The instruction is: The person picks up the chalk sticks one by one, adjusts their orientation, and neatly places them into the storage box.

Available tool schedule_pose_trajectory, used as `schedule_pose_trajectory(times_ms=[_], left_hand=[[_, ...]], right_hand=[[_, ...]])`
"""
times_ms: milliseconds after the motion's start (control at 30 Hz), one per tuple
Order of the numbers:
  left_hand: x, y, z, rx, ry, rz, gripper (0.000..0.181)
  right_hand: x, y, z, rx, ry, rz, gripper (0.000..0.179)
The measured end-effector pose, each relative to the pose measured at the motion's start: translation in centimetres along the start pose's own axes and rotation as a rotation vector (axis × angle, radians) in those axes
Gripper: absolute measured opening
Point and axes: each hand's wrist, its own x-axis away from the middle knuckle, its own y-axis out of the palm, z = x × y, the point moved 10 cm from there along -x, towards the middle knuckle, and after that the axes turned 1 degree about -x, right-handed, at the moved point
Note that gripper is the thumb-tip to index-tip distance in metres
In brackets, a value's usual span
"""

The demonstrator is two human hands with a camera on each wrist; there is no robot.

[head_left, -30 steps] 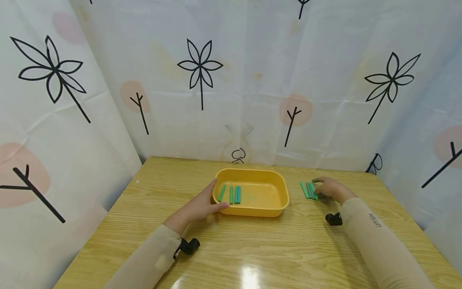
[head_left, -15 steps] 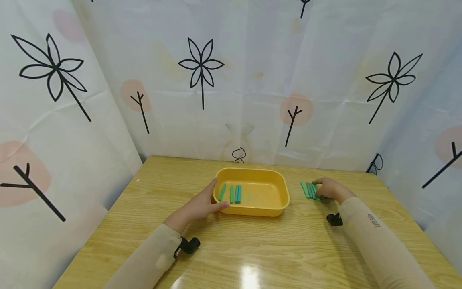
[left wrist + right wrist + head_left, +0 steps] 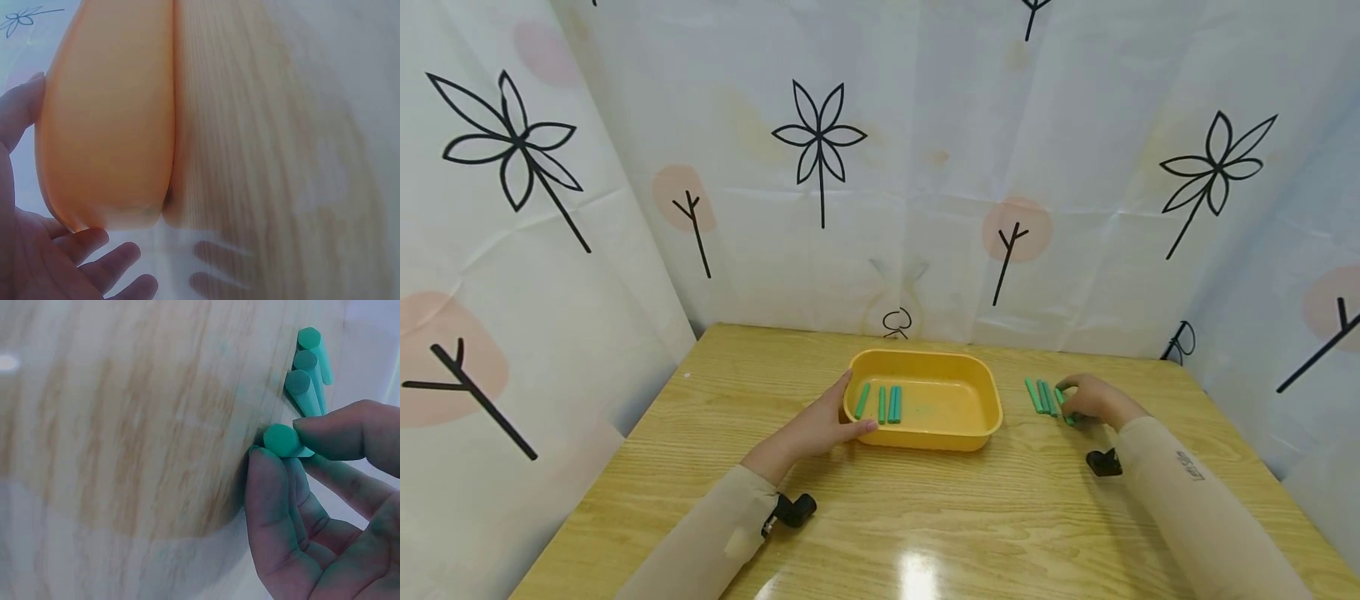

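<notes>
A yellow plastic basin (image 3: 925, 439) stands mid-table, with several green and teal sticks (image 3: 891, 405) lying in its left part. My left hand (image 3: 820, 423) grips the basin's left end, thumb at the near rim and fingers along the outer wall. To the right of the basin, my right hand (image 3: 1097, 400) pinches a thick green stick (image 3: 281, 440) between thumb and fingers, low over the table. Just left of that hand, three more sticks (image 3: 1042, 397) lie side by side; their round ends face the right wrist camera. The sticks look like chalk or modelling clay; which, I cannot tell.
The wood-grain table (image 3: 880, 508) runs back to a pale curtain (image 3: 910, 167) printed with flowers and small trees. Curtain also hangs at both sides. A dark wrist camera (image 3: 795, 509) sticks out from the left sleeve, and another camera (image 3: 1103, 462) from the right sleeve.
My right hand has drawn slightly to the right and toward me, and the pinched green stick now sits apart from the other three. The left hand and basin stay put.
</notes>
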Motion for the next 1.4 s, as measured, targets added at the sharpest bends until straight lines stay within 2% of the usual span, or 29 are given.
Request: schedule_pose_trajectory(times_ms=[100, 233, 733, 1400], left_hand=[[0.0, 0.0, 0.1, 0.002, 0.000, 0.002, 0.110], [0.0, -0.1, 0.2, -0.001, 0.002, 0.007, 0.109], [-0.3, 0.1, -0.2, -0.019, 0.002, 0.011, 0.109], [0.0, 0.0, -0.1, -0.021, -0.007, 0.005, 0.113]], right_hand=[[0.3, 0.2, 0.6, -0.095, 0.036, -0.014, 0.067], [0.8, 0.1, 0.9, -0.160, 0.046, -0.026, 0.070], [2.1, -0.4, -0.3, -0.250, 0.010, -0.035, 0.073], [4.8, -1.6, -6.5, -0.439, -0.133, -0.064, 0.075]])
